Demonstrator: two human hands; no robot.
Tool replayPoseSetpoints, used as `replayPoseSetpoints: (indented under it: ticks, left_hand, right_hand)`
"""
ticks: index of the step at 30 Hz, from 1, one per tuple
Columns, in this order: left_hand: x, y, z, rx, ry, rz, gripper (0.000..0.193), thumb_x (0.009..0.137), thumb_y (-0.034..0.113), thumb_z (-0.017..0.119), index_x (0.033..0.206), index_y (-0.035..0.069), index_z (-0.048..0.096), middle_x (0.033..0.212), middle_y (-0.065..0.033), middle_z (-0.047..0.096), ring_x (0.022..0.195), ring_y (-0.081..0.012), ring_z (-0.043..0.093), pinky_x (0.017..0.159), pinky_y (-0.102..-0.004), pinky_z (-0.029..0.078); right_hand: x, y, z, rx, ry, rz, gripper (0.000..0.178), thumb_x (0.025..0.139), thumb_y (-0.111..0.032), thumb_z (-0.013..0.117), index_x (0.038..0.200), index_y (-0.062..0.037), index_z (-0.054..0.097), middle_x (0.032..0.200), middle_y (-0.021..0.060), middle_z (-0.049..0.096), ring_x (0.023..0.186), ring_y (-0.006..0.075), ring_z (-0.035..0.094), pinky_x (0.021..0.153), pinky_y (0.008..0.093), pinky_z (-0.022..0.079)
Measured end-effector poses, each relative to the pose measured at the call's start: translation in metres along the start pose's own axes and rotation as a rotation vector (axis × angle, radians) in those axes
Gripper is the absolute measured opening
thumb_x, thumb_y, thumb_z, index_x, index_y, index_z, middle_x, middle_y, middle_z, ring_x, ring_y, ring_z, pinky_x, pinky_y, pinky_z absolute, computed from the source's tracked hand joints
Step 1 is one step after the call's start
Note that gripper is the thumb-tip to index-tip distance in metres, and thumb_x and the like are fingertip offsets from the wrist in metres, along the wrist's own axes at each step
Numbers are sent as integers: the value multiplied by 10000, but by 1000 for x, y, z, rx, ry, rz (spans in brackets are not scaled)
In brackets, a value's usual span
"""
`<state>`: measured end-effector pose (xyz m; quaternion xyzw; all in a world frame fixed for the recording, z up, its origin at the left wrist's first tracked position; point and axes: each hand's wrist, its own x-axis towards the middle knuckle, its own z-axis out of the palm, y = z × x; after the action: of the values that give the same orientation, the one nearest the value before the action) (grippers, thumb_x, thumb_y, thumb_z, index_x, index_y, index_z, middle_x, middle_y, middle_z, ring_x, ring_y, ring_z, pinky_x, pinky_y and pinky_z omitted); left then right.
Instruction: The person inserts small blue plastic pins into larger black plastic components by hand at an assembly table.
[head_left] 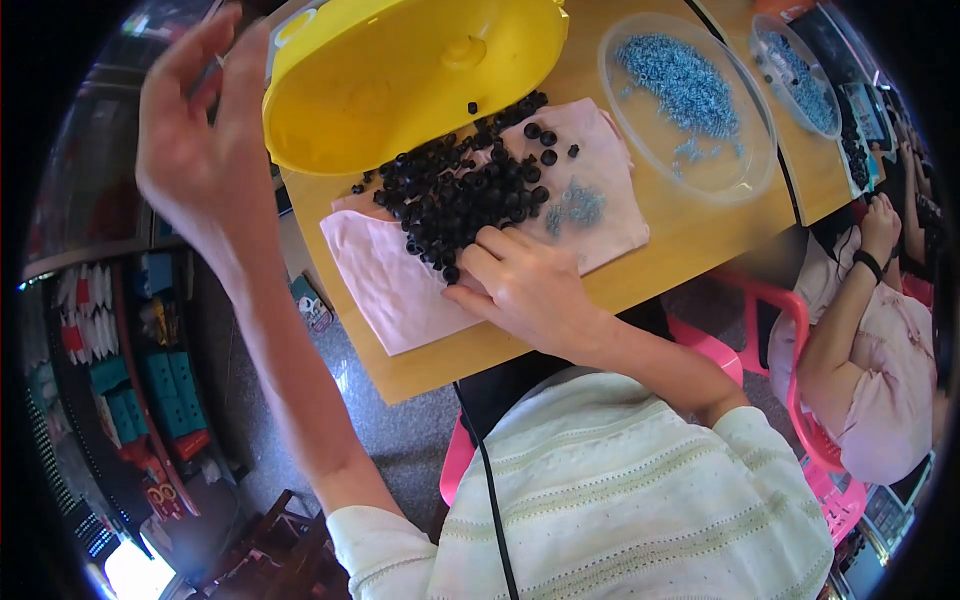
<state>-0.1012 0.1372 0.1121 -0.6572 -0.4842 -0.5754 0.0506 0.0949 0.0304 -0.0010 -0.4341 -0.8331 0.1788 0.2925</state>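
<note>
A pile of black beads point(440, 190) of mixed sizes lies on a pink cloth point(375, 285) on the wooden table. At the pile's near edge rests my right hand point(535, 285), its fingers curled toward the thumb; whatever is between the fingertips is hidden. My left hand point(205, 150) is raised at the upper left, off the table and slightly blurred. Its fingers are bent toward each other around a tiny pale thing too small to name. A small patch of blue-grey beads point(580, 205) lies on the cloth right of the black ones.
Behind the pile a yellow plastic basin point(410, 75) stands tilted, its inside facing me. To the right are a clear oval tray point(765, 165) of blue beads and another clear container point(832, 120). A person point(875, 380) sits at right by a pink chair point(795, 300). Shelves point(115, 370) stand at left.
</note>
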Motion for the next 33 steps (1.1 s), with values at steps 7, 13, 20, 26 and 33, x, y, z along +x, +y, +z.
replayPoseSetpoints:
  ticks: [7, 13, 20, 26, 33]
  left_hand:
    - [-130, 59, -39, -76, -40, -356, 161, 904, -12, 588, 1057, -13, 638, 1066, -99, 650, 977, -141, 612, 884, -258, 492]
    - [-187, 79, -56, -271, -193, -907, 168, 920, 24, 588, 1074, -25, 630, 1010, -93, 663, 892, -120, 622, 769, -242, 501]
    - [-195, 78, -55, -553, -344, -1149, 180, 888, 71, 647, 1042, -20, 635, 932, -64, 657, 799, -104, 598, 727, -239, 479]
    - [-201, 72, -59, -768, -248, -1279, 137, 863, 62, 681, 969, -21, 655, 816, -47, 653, 696, -94, 575, 643, -216, 449]
    - [-199, 65, -71, -617, -56, -1219, 126, 889, 64, 643, 989, -11, 635, 859, -66, 657, 708, -98, 581, 653, -222, 454]
  right_hand:
    - [0, -5, 7, -45, 18, -1, 227, 709, -257, 732, 777, -96, 589, 761, 45, 555, 739, 225, 612, 594, 346, 492]
    - [-6, -7, 3, 50, 42, -15, 199, 689, -171, 735, 814, -103, 595, 750, 39, 543, 705, 219, 610, 570, 341, 491]
    - [-13, -16, -14, 103, 48, -225, 217, 677, -113, 752, 847, -118, 618, 788, -1, 578, 711, 175, 620, 564, 292, 494]
    - [-17, -12, -15, 130, 46, -224, 183, 706, -123, 751, 822, -111, 611, 785, 0, 575, 694, 176, 610, 555, 294, 492]
    - [-16, -2, -16, 14, -37, -162, 163, 711, -144, 750, 784, -110, 608, 778, 5, 550, 707, 182, 607, 553, 301, 477]
